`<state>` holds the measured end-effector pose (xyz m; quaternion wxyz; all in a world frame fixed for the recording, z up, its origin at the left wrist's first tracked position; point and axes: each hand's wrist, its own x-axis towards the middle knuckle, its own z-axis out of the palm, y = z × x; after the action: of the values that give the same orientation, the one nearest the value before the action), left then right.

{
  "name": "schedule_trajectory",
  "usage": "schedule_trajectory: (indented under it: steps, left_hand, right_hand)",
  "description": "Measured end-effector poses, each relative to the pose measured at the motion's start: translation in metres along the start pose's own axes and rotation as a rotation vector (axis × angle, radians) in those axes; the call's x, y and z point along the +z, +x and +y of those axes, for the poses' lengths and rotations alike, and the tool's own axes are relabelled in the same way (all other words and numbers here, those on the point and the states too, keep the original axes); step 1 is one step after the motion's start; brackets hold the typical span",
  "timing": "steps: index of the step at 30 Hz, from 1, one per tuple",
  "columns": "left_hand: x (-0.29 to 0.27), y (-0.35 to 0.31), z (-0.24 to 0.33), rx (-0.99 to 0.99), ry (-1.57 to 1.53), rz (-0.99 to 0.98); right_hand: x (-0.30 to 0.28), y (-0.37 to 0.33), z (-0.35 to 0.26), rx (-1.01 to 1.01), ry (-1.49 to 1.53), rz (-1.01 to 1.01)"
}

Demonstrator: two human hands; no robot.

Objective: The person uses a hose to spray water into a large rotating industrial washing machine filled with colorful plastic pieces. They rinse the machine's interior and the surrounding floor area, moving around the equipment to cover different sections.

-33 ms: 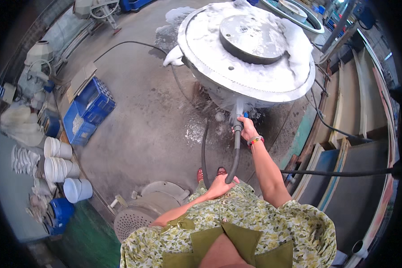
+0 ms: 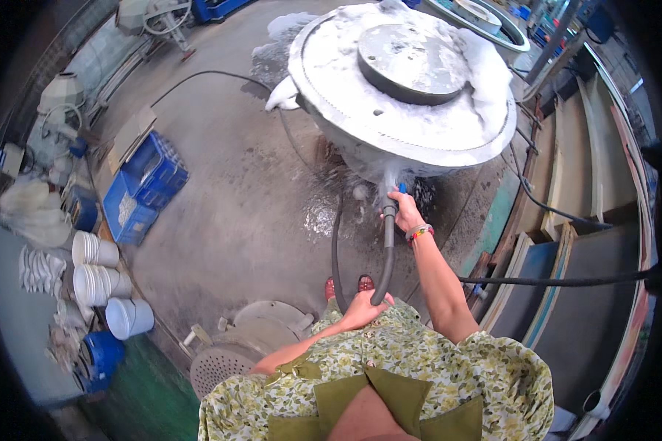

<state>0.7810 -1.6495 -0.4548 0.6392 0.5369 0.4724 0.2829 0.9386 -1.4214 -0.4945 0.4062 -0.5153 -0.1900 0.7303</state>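
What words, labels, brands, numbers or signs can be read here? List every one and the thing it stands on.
None: no text is legible anywhere in this view.
Grey hose and the nozzle in the right hand: no readable marking.
Foamy round machine: no readable lettering.
White buckets and blue crates: any print is too small or blurred to read.
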Motion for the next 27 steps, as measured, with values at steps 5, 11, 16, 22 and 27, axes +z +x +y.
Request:
schedule_trajectory:
  steps: [5,11,16,22,27]
  left_hand:
    - [-0.005,-0.003,-0.002,0.003,-0.062,-0.04]
    - [-0.013,-0.003,0.023,0.041,-0.052,-0.007]
    - [-0.022,0.004,0.06,0.003,-0.052,-0.077]
    - [-0.002,0.042,0.081,0.168,0.019,-0.273]
    - [0.052,0.083,0.107,0.078,-0.003,-0.377]
  right_hand:
    - [0.062,-0.033,-0.041,-0.194,-0.063,-0.023]
    - [0.071,-0.05,-0.068,-0.288,-0.041,0.0]
    - [0.054,-0.047,-0.08,-0.351,0.046,0.098]
    - [-0.041,-0.068,-0.113,-0.406,0.164,0.185]
    - [-0.09,-0.09,-0.166,-0.485,0.138,0.239]
